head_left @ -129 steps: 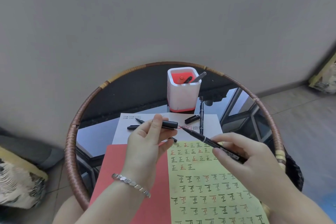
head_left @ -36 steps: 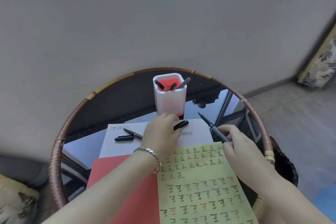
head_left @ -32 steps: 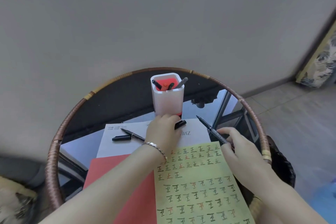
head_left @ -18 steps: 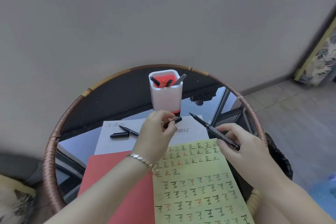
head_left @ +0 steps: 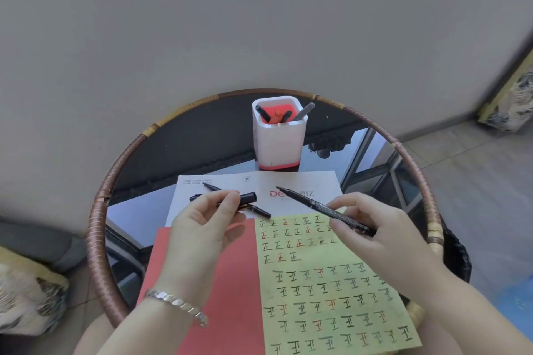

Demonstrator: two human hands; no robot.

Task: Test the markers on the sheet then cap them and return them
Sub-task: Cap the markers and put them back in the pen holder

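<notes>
Found the marker (head_left: pixel 326 210) uncapped, pinched at mid-barrel between thumb and fingertips of the right hand (head_left: pixel 383 236), held above the top edge of the yellow sheet (head_left: pixel 331 297), tip aimed toward 10 o'clock. Found the cap (head_left: pixel 247 198) pinched between thumb and forefinger of the left hand (head_left: pixel 202 228), open end turned toward 3 o'clock, near the tip but not touching. Logged the sheet at 5 o'clock of the bench (head_left: pixel 96 219), rows of test strokes across it; pen holder (head_left: pixel 278 135) at 12 o'clock, several markers standing inside. Noted a second uncapped marker (head_left: pixel 261 211) and a loose cap (head_left: pixel 196 198) lying on the white paper (head_left: pixel 320 181) at centre, partly hidden behind the left hand. Judged step in hand: capping. Judged marker light, stiff, smooth plastic, liable to twist in a loose pinch; best gripped at barrel middle, away from the wet tip. Judged cap small, light, easily dropped; best gripped at closed end, leaving the mouth free. Expected a push fit needing straight alignment and firm axial pressure; skewed entry likely to smear ink on fingers or cap rim.
</notes>
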